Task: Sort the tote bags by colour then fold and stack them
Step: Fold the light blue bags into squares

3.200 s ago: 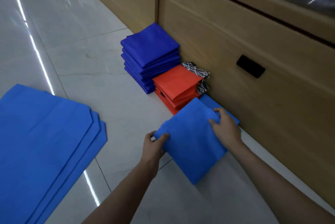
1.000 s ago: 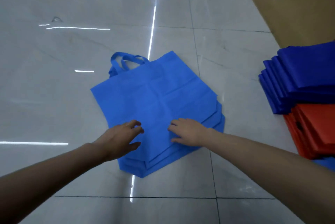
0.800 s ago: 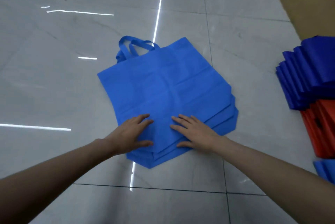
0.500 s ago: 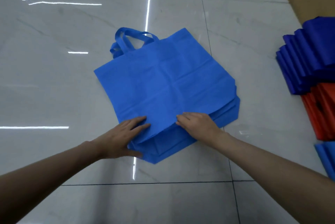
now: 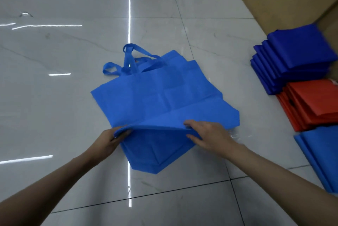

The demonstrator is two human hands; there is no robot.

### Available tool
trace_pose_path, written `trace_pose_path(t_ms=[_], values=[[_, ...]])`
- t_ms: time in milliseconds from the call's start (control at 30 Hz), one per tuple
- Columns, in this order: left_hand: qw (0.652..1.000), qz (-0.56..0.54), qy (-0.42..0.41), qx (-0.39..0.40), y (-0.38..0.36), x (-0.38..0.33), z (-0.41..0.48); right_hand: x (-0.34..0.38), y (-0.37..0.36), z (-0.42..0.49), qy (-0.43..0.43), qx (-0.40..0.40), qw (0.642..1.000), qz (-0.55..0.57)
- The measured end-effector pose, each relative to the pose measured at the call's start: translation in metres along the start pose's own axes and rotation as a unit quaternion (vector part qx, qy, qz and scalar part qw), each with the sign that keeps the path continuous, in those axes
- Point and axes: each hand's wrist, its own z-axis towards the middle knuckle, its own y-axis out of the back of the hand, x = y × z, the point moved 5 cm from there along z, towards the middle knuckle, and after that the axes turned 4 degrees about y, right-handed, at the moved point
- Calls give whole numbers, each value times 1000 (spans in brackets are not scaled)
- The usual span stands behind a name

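Blue tote edge pinched: left hand, right hand.

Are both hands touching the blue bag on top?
Touching. The head view shows the left hand and right hand each pinching the near edge of the top blue bag.

Blue tote bag, near edge raised above blue pile
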Motion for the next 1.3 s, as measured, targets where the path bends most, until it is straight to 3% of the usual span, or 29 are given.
trace_pose_path(t_ms=[100, 200, 333, 467, 633, 800, 1000, 1067, 1133, 1233, 1300], values=[[997, -62, 40, -20, 15, 3, 3, -58, 14, -17, -165, 72, 983, 17], [992, -103, 44, -56, 29, 2, 5, -89, 33, -26, -255, 42, 962, 93], [978, -162, 79, -106, 47, 0, 10, -93, 47, -19, -331, -7, 862, 384], [962, -198, 102, -159, 59, 9, 13, -87, 50, -10, -356, -59, 806, 469], [953, -209, 133, -173, 60, 21, 14, -84, 22, -20, -391, 10, 820, 418], [966, -116, 160, -167, 55, 24, 27, -99, -2, -31, -470, -73, 834, 279], [960, 106, 149, -214, 34, 1, 44, -101, -20, -50, -645, 38, 763, 21], [954, 154, 167, -193, 24, 1, 46, -91, -21, -55, -674, 15, 738, -32], [951, 168, 195, -170, 17, 6, 44, -80, -22, -50, -633, -62, 768, -70], [952, 153, 210, -163, 8, 8, 36, -44, -34, -15, -392, -157, 898, -121], [950, 150, 208, -176, 4, 5, 29, -7, -50, 12, -232, -178, 950, -109]])
